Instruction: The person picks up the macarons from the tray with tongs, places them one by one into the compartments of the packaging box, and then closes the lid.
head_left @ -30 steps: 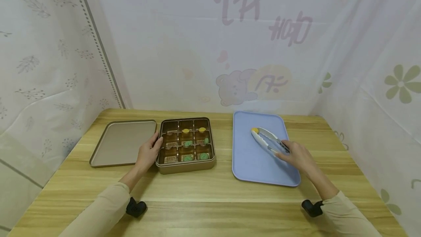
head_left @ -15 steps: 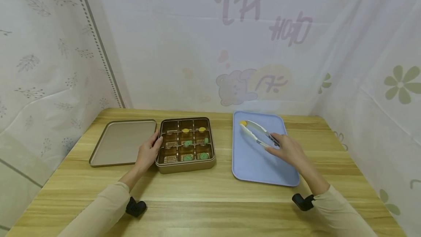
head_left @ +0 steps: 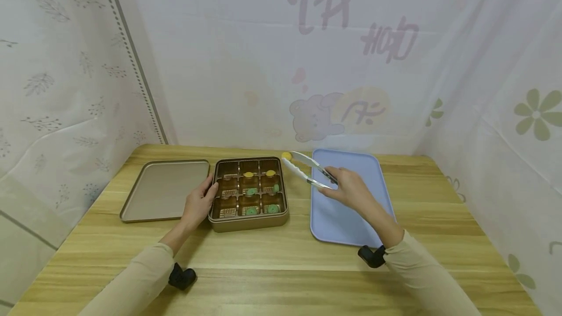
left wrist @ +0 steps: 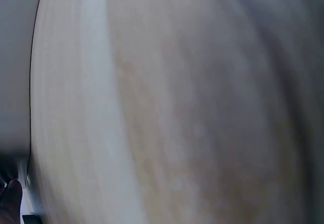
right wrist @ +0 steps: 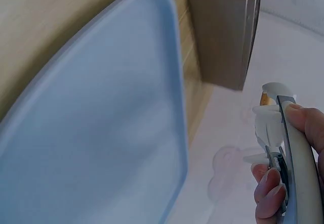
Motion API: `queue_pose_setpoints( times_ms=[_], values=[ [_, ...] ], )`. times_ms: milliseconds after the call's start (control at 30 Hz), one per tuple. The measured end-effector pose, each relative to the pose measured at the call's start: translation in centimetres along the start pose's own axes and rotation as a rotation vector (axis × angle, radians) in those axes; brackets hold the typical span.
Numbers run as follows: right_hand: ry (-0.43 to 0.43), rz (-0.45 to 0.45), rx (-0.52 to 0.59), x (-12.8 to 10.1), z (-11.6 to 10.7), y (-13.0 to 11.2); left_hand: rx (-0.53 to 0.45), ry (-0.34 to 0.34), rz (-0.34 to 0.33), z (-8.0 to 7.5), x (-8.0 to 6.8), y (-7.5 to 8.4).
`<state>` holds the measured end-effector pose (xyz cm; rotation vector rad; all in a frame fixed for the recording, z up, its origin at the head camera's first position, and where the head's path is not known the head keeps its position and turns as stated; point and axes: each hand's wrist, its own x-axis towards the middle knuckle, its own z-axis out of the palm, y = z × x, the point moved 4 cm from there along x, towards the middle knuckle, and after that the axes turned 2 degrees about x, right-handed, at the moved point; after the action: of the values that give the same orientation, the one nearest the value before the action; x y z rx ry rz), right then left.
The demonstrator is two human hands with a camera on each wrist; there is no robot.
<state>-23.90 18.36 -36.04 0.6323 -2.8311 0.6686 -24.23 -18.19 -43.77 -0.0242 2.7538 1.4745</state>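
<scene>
In the head view my right hand [head_left: 351, 189] grips white-tipped kitchen tongs [head_left: 307, 172], thumb on one arm and fingers curled round the other. A small round yellow piece [head_left: 287, 155] sits between the tong tips, close to the right back corner of a bronze square tin [head_left: 250, 223]. The tin's divided insert holds two yellow pieces [head_left: 270, 173] in the back row and several green ones [head_left: 272, 208] nearer the front. My left hand [head_left: 199, 204] lies against the tin's left side, thumb at the rim. The left wrist view shows mostly blurred wood and a fingertip [left wrist: 11, 198].
A blue tray [head_left: 347, 223] lies on the wooden table [head_left: 272, 286] beneath my right forearm. Left of the tin lies a flat bronze lid [head_left: 162, 191]. A printed cloth [head_left: 219, 62] hangs behind the table and along its sides.
My right hand has moved left from over the blue tray, carrying the tongs and the yellow piece to the tin's right back corner. Left hand and tin stay in place.
</scene>
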Motion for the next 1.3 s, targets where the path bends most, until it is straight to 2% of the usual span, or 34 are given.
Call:
queue_pose_setpoints(
  times_ms=[333, 633, 867, 1300],
  values=[
    [-0.055, -0.047, 0.015, 2.8, 2.0, -5.3, -0.006, 0.014, 0.005, 0.0, 0.1, 0.0],
    [-0.099, -0.083, -0.007, 4.9, 4.3, -8.3, -0.002, 0.024, -0.007, 0.0, 0.1, 0.0],
    [-0.127, -0.079, -0.072, 5.8, 5.7, -9.6, -0.01, 0.018, -0.012, 0.0, 0.2, -0.1],
    [-0.191, -0.05, -0.068, 6.8, 6.9, -10.3, 0.0, 0.022, -0.007, 0.0, 0.2, -0.1]
  ],
)
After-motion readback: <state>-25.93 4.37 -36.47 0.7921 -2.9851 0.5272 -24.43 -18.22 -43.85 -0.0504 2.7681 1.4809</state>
